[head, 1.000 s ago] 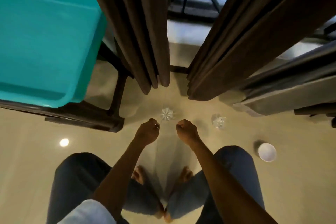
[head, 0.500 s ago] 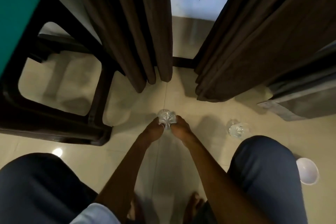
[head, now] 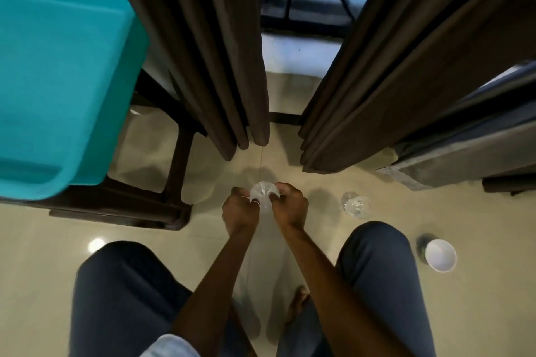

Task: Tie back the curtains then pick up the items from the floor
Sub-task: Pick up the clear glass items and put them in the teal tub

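A clear ribbed plastic cup [head: 263,192] is gripped between my left hand [head: 240,210] and my right hand [head: 290,207], just above the beige floor. Both hands pinch its sides with curled fingers. A second clear plastic cup [head: 355,206] lies on the floor to the right. Further right, a white cup [head: 440,254] stands upright on the tiles. Two dark brown curtains hang down ahead: the left curtain [head: 208,61] and the right curtain [head: 391,72], with a gap between them showing the window.
A teal cushioned seat [head: 58,75] on a dark wooden frame [head: 174,171] stands at the left. A grey bed or sofa edge [head: 464,159] sits at the right. My knees in dark trousers [head: 380,269] fill the lower view.
My hands reached down to the clear cup on the floor, closed on it from both sides, and now hold it slightly raised. The camera dipped and came back up.
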Tool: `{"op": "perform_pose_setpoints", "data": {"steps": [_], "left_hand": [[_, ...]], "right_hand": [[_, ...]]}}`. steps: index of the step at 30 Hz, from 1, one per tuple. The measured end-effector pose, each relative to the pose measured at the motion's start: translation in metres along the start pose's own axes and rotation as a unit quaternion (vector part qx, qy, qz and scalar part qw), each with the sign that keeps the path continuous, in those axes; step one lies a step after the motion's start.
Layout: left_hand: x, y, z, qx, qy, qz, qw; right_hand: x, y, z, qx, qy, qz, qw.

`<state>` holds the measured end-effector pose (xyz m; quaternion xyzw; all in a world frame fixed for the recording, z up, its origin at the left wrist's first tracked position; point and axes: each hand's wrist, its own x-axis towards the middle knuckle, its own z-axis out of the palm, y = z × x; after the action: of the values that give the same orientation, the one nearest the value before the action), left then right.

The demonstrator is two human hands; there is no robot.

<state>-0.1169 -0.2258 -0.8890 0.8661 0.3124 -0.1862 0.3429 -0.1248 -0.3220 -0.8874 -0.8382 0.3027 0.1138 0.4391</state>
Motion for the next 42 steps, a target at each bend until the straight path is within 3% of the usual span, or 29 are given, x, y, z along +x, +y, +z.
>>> {"op": "perform_pose_setpoints", "data": {"steps": [10, 24, 34, 42], "left_hand": [[-0.131, 0.087, -0.154, -0.048, 0.002, 0.050, 0.998], [-0.319, 0.175, -0.343, -0.042, -0.005, 0.048, 0.998], [-0.370, 0.165, -0.384, -0.013, 0.063, 0.052, 0.997], [-0.355, 0.133, -0.423, -0.078, 0.062, 0.060, 0.993]], "right_hand": [[-0.113, -0.123, -0.134, 0.023, 0.015, -0.018, 0.999], [-0.286, -0.255, -0.303, 0.056, 0.004, -0.070, 0.996], [-0.333, -0.268, -0.319, 0.011, -0.011, -0.108, 0.994], [-0.361, -0.295, -0.287, -0.003, 0.000, -0.138, 0.990]]}}
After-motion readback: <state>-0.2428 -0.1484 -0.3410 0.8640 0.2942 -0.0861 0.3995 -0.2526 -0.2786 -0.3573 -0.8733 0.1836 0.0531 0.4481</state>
